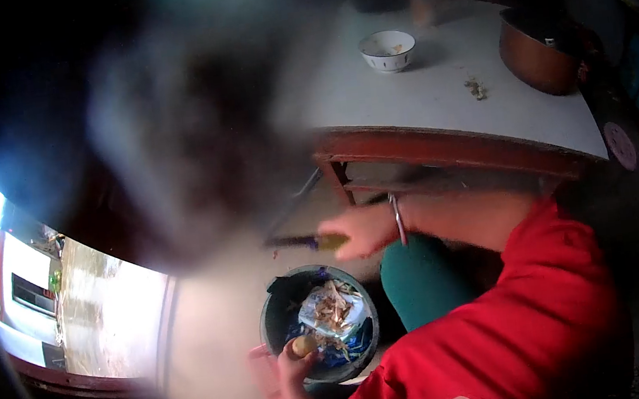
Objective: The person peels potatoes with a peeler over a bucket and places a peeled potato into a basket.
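Has at upper right a white-topped table with a reddish wooden frame (439, 148). Wears a red short-sleeved top (488, 322) and a green trouser leg (425, 278). Keeps close by, on the floor, a round dark bucket (269, 314), holding pale scraps (333, 307) and crumpled blue-and-white plastic (359, 335). Shows beside it a pink object (263, 370), too blurred to identify. Bears on the table a reddish-brown round pot (535, 60), a white patterned bowl (388, 52) and a small heap of greenish bits (476, 89). Holds in the right hand (333, 242), fingers closed around a yellowish handle, a slim dark-ended tool (293, 241), blurred, above the bucket's far side and apart from it. Grips in the left hand (294, 364), fingers curled, a stubby tan piece (304, 347) over the bucket's near-left rim. Wears a thin silvery band (398, 220) at the right wrist.
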The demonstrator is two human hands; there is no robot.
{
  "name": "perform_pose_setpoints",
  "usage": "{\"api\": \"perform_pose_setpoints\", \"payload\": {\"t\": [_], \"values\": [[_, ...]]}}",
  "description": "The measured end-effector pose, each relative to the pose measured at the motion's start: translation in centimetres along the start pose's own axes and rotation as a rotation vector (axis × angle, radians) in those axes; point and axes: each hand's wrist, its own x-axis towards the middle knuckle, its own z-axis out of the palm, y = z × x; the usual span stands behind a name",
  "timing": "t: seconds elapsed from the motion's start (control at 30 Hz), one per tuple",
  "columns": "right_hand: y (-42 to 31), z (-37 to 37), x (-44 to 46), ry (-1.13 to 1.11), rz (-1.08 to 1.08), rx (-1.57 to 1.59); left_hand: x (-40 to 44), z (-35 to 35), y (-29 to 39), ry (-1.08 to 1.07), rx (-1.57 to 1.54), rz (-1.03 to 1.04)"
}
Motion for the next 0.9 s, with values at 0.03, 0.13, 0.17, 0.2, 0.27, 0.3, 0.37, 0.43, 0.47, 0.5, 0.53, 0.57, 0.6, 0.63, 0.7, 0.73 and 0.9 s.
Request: {"api": "perform_pose_setpoints", "payload": {"t": [0.03,0.13,0.17,0.2,0.27,0.3,0.37,0.43,0.47,0.5,0.53,0.57,0.6,0.63,0.7,0.73,0.9], "values": [[-1.5,-2.5,-1.2,0.027,0.034,0.034,-0.1,0.2,0.4,-0.002,0.001,0.001],[-1.3,-7.3,-3.5,0.24,0.101,0.315,0.0,0.5,2.1,0.011,0.029,-0.007],[-1.0,-9.2,-4.3,0.315,0.024,0.374,0.3,0.6,2.5,0.009,0.033,0.022],[-0.4,-10.7,-5.3,0.415,0.005,0.469,0.8,0.7,2.9,0.009,0.036,0.053],[2.0,-15.0,-6.5,0.593,0.052,0.384,1.9,1.0,4.0,0.002,0.005,0.097],[2.9,-17.0,-7.4,0.711,0.085,0.243,3.8,0.5,3.4,0.01,0.186,0.148],[4.9,-21.0,-9.1,0.968,0.136,0.221,4.3,1.8,7.9,0.035,0.052,0.219],[7.4,-25.3,-10.9,1.151,0.137,0.322,6.4,1.7,11.0,0.048,0.242,0.345],[10.5,-28.1,-12.0,1.165,0.089,0.368,5.7,2.6,15.1,0.074,0.313,0.391],[11.5,-29.8,-13.1,1.232,0.101,0.408,4.7,3.7,19.7,0.099,0.383,0.438],[12.2,-31.1,-14.1,1.314,0.132,0.483,4.3,4.4,23.0,0.116,0.401,0.425],[15.0,-33.9,-15.7,1.206,0.15,0.46,4.5,5.0,25.4,0.133,0.418,0.411],[16.7,-35.2,-16.0,1.346,0.089,0.614,5.7,5.4,26.5,0.182,0.516,0.511],[18.1,-36.3,-16.2,1.483,0.025,0.769,6.3,6.2,27.8,0.183,0.42,0.533],[20.9,-38.0,-17.2,1.511,0.125,0.69,8.3,7.7,30.3,0.257,0.525,0.719],[21.7,-38.6,-17.5,1.538,0.223,0.603,9.1,8.6,31.5,0.254,0.517,0.718],[27.9,-40.8,-17.4,1.54,0.286,0.752,11.9,14.0,37.2,0.212,0.373,0.844]]}}
